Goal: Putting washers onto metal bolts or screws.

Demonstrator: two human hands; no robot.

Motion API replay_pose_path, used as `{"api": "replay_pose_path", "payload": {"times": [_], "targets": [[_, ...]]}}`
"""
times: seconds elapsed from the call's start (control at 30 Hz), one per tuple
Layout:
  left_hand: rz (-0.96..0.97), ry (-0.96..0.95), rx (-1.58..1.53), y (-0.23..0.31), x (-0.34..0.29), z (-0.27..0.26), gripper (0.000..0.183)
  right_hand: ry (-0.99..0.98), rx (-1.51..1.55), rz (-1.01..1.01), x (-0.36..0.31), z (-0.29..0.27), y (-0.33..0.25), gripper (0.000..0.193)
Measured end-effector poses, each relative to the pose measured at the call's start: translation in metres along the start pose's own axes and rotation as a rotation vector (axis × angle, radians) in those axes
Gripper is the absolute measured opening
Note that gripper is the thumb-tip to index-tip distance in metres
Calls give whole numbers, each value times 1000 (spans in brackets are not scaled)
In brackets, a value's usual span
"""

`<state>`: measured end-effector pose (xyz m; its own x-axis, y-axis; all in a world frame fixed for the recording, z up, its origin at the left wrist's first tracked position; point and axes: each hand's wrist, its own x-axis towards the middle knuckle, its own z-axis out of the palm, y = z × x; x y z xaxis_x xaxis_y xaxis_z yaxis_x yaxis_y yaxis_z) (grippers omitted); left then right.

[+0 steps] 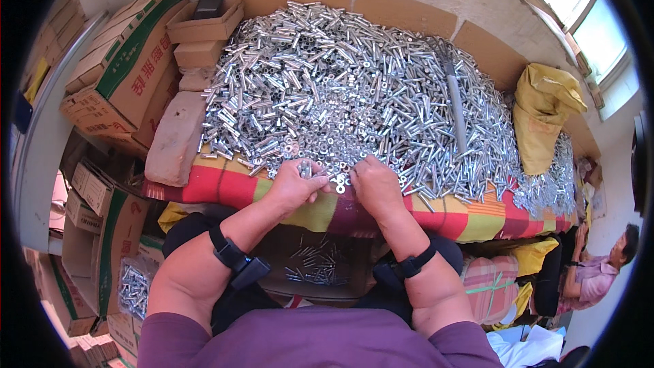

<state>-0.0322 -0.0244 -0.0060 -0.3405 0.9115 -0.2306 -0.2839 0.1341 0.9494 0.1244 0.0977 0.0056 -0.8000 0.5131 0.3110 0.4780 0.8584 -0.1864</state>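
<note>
A wide heap of shiny metal sleeves (272,75), washers (325,131) and bolts (415,123) covers the cloth-draped table. At its near edge my left hand (291,185) is closed around a short metal sleeve (306,170), whose end shows between thumb and fingers. A little to the right, my right hand (376,185) has its fingers pinched together over the near washers; whatever lies between the fingertips is hidden. Some loose washers (340,184) lie on the cloth between my two hands.
A long grey-handled tool (456,105) lies on the heap. Left stand a brick (176,138) and cardboard boxes (129,75). A yellow sack (543,116) and small screws (548,180) sit at the right end. Below is a tray (327,286) with scattered bolts. Another person (591,276) sits far right.
</note>
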Motion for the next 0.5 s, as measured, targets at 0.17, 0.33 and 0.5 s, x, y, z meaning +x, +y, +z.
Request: {"api": "replay_pose_path", "payload": {"times": [0.17,0.33,0.5], "targets": [[9,43,90,0,-1,-2,9,100,36,-20,-7,-4,9,17],[35,-24,154,-5,4,8,15,-66,281,166,-24,-18,21,23],[25,-34,126,-3,4,23,8,52,282,199,-30,-28,22,15]]}}
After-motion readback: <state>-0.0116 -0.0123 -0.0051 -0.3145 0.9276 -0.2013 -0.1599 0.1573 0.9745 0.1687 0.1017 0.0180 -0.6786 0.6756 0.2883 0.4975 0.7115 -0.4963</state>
